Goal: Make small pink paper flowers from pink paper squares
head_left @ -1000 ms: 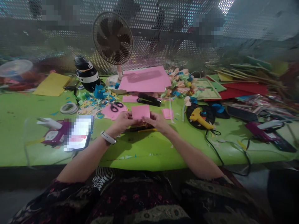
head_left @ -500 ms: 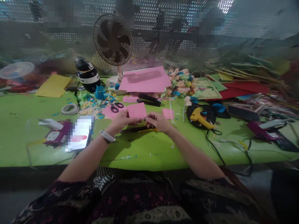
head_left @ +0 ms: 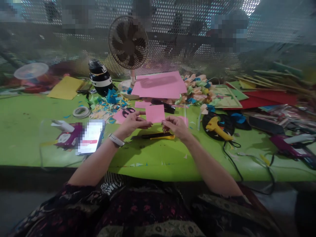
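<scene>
A small pink paper square [head_left: 155, 113] is held up in front of me, its face toward me. My left hand [head_left: 133, 123], with a white band on the wrist, grips its left side, the index finger reaching behind the edge and the thumb near the lower corner. My right hand [head_left: 174, 125] pinches the lower right corner between thumb and fingers. Below the hands a yellow and black cutter knife [head_left: 163, 135] lies on the green table. Dark-handled scissors [head_left: 128, 112] rest on pink paper beyond my left hand, and a black stapler [head_left: 164, 107] is behind the square.
A lit phone [head_left: 91, 136] and a tape roll [head_left: 82, 112] lie left. A yellow glue gun [head_left: 218, 128] rests on a black round base at right, its cord trailing forward. Behind stand a fan [head_left: 128, 42], a black bottle [head_left: 100, 79], pink sheets [head_left: 160, 84] and paper scraps [head_left: 197, 87].
The pink square has turned from a tilted position to a more level one and come up slightly between my hands. My hands are a little farther apart. The whole view has shifted.
</scene>
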{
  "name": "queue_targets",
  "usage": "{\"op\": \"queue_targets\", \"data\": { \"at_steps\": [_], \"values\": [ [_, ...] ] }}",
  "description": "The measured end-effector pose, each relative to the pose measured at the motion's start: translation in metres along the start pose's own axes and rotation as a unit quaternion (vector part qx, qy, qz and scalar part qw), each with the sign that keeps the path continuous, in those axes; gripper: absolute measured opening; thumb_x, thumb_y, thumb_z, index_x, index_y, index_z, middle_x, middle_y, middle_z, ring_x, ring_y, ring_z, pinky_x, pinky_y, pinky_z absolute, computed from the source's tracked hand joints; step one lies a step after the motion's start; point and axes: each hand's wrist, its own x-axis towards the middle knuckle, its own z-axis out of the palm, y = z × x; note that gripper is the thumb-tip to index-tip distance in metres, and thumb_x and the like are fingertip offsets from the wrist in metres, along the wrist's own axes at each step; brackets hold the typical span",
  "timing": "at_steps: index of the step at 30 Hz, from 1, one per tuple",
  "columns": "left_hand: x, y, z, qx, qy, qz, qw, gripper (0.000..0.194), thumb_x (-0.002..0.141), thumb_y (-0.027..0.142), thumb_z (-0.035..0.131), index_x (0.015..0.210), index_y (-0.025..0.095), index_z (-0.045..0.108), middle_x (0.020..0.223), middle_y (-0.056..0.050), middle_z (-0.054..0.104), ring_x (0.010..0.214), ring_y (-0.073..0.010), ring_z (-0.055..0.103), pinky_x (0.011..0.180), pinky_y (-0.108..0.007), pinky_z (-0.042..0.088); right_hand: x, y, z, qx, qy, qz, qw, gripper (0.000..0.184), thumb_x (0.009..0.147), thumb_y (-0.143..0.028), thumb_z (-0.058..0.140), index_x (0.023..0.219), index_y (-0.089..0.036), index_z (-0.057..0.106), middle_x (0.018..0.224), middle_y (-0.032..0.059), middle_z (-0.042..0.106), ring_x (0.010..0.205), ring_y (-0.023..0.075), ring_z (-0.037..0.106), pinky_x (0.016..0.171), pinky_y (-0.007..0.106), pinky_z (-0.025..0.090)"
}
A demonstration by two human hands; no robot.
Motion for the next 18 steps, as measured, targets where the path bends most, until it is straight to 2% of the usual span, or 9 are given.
{"op": "queue_targets", "data": {
  "at_steps": [3,6,11,15,18],
  "values": [
    [-0.002,0.000,0.004,0.012,-0.023,0.007,1.000,0.059,0.068,0.016,0.088,0.118,0.011,0.057,0.072,-0.004,0.076,0.070,-0.0169,0.074,0.072,-0.029,0.059,0.000,0.002,0.002,0.003,-0.014,0.039,0.999,0.046,0.062,-0.054,0.086,0.079,-0.015,0.068,0.068,0.0021,0.073,0.051,0.0090,0.063,0.047,0.019,0.048],
    [-0.002,-0.002,0.006,0.015,-0.033,0.013,0.999,0.058,0.067,0.016,0.088,0.115,0.012,0.057,0.070,-0.002,0.075,0.067,-0.0151,0.073,0.070,-0.027,0.058,0.001,0.006,0.006,0.006,-0.025,0.055,0.998,0.048,0.055,-0.051,0.091,0.076,-0.014,0.070,0.067,0.0044,0.074,0.046,0.0094,0.061,0.047,0.022,0.050],
    [0.002,-0.005,0.000,0.011,-0.040,0.008,0.999,0.056,0.065,0.017,0.089,0.111,0.013,0.058,0.069,-0.002,0.075,0.066,-0.0150,0.073,0.069,-0.028,0.059,0.002,0.007,0.004,-0.002,-0.022,0.061,0.998,0.046,0.055,-0.050,0.091,0.075,-0.014,0.071,0.066,0.0064,0.075,0.048,0.0121,0.065,0.045,0.022,0.050],
    [0.002,-0.002,-0.009,-0.004,-0.017,-0.017,1.000,0.055,0.065,0.016,0.089,0.111,0.012,0.059,0.071,-0.004,0.075,0.068,-0.0170,0.073,0.073,-0.033,0.060,0.005,0.006,-0.003,-0.016,-0.006,0.065,0.998,0.041,0.058,-0.048,0.089,0.074,-0.014,0.070,0.067,0.0079,0.076,0.046,0.0122,0.065,0.043,0.021,0.047],
    [-0.007,0.003,-0.019,-0.006,0.007,-0.046,0.999,0.058,0.065,0.016,0.090,0.114,0.012,0.060,0.076,-0.008,0.076,0.070,-0.0182,0.074,0.073,-0.034,0.059,0.007,0.007,-0.004,-0.010,0.011,0.056,0.998,0.040,0.057,-0.047,0.089,0.070,-0.016,0.068,0.064,0.0062,0.075,0.044,0.0116,0.063,0.041,0.021,0.044]
  ]
}}
